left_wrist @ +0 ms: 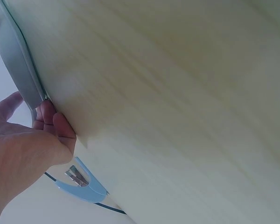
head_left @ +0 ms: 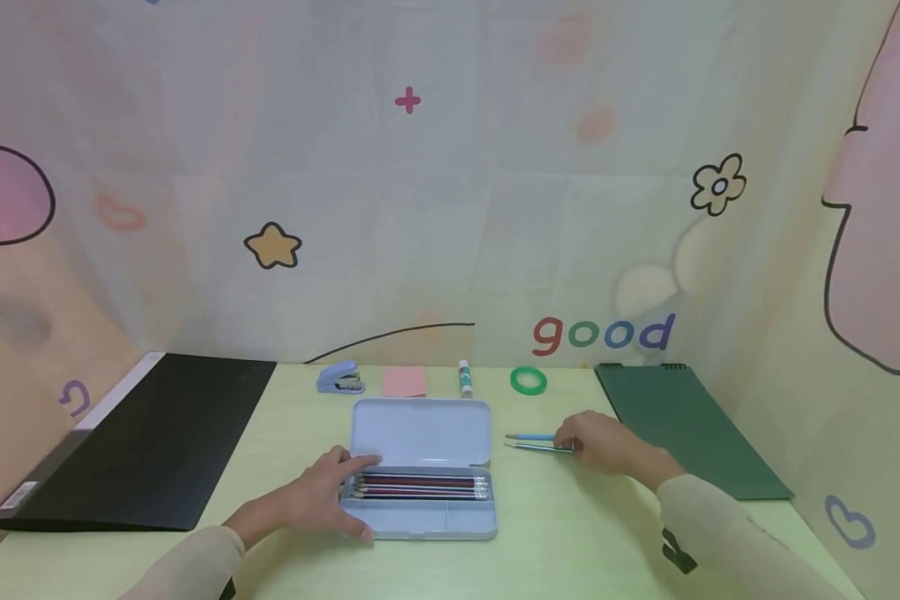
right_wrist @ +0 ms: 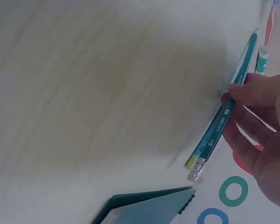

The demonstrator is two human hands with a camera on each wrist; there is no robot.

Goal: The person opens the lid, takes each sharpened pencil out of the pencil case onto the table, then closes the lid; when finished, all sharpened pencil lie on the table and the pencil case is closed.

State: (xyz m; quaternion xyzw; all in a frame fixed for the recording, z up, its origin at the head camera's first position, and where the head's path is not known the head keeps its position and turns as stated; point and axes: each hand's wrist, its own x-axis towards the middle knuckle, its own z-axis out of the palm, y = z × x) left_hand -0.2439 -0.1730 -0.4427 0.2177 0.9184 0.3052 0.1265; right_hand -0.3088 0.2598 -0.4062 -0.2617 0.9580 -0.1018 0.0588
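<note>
An open light-blue pencil case [head_left: 422, 432] lies on the table with its lid folded back. Several dark-striped pencils [head_left: 420, 492] fill its rear compartment; the front ones show bare floor. My left hand [head_left: 311, 498] grips the case's left end, index finger over the hinge side and thumb at the front edge. In the left wrist view the other fingers [left_wrist: 63, 126] curl against its side. To the right of the case, my right hand [head_left: 606, 442] pinches a green pencil [right_wrist: 220, 121] and a blue pencil [right_wrist: 203, 142] together, their tips pointing left, low over the table.
Behind the case stand a blue stapler [head_left: 340, 379], pink sticky notes [head_left: 403, 381], a glue stick [head_left: 465, 378] and green tape [head_left: 528, 381]. A black folder [head_left: 142, 442] lies left, a green clip-top pad [head_left: 697, 433] right. A printed curtain closes off the back.
</note>
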